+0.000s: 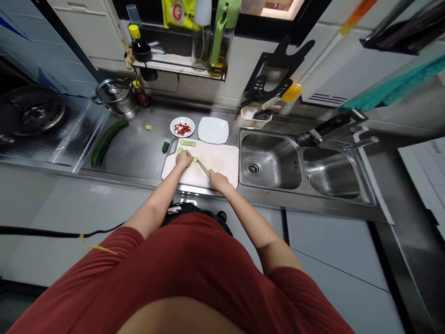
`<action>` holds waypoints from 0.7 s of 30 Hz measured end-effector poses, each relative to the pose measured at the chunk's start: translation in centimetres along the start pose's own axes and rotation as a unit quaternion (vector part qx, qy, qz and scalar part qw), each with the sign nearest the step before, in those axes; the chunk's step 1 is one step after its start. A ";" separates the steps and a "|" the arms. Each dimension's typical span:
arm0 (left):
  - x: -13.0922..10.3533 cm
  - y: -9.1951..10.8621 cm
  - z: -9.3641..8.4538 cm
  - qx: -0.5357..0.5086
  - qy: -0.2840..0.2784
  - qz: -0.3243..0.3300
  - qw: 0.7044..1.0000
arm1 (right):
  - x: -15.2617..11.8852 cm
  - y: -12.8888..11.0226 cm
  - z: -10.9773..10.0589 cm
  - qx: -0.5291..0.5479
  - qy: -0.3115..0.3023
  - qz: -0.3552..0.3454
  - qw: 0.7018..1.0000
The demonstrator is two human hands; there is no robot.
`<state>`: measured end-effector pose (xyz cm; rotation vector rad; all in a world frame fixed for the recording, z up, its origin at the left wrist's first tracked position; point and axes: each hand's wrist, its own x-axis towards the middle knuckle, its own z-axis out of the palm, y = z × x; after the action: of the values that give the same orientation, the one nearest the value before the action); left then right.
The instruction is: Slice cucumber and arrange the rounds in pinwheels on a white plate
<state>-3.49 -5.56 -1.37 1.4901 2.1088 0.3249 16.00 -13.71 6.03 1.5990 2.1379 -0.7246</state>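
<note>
My right hand (219,181) is wrapped round the handle of a kitchen knife (203,168), its blade pointing up and left over the white cutting board (222,162). A round cucumber slice (195,160) is at the blade's tip. My left hand (184,159) is closed, its fingertips pinched at that slice's edge. Just beyond the left hand, a row of overlapping cucumber slices (188,144) lies along the board's far edge, with a few more slices (180,150) beside the fingers. A dark green cucumber end (165,147) rests on the counter by the board's handle.
Behind the board stand a plate of chopped red pieces (182,127) and a white square plate (213,130). Leftward lie a whole cucumber (108,143), some slices (148,126) and a steel pot (117,97). A double sink (271,160) adjoins on the right.
</note>
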 end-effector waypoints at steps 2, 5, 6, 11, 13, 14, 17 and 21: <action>-0.1 0.1 -0.1 0.001 -0.001 0.001 1.000 | -0.2 0.2 0.2 -0.001 0.000 -0.005 1.000; -0.2 0.2 -0.3 0.005 -0.004 -0.002 1.000 | -0.3 0.4 0.4 -0.001 0.004 -0.009 1.000; -0.2 0.2 -0.3 0.006 -0.005 -0.004 1.000 | -0.3 0.4 0.5 0.000 0.004 -0.007 1.000; -0.3 0.4 -0.5 0.008 -0.010 -0.006 1.000 | 0.3 0.0 0.4 0.009 0.009 -0.004 1.000; -0.4 0.4 -0.5 0.008 -0.011 -0.006 1.000 | 0.7 -0.3 0.3 0.014 0.011 -0.005 1.000; -0.4 0.5 -0.5 0.009 -0.011 -0.006 1.000 | 0.9 -0.4 0.2 0.016 0.011 -0.005 1.000; -0.5 0.6 -0.6 0.013 -0.007 -0.004 1.000 | 1.2 -0.8 -0.1 0.022 0.009 -0.003 1.000; -0.5 0.6 -0.6 0.011 -0.008 -0.006 1.000 | 1.4 -1.0 -0.4 0.021 0.011 -0.001 1.000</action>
<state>-3.20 -5.76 -0.46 1.4886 2.1136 0.2845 14.68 -12.59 5.72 1.6335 2.1547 -0.7611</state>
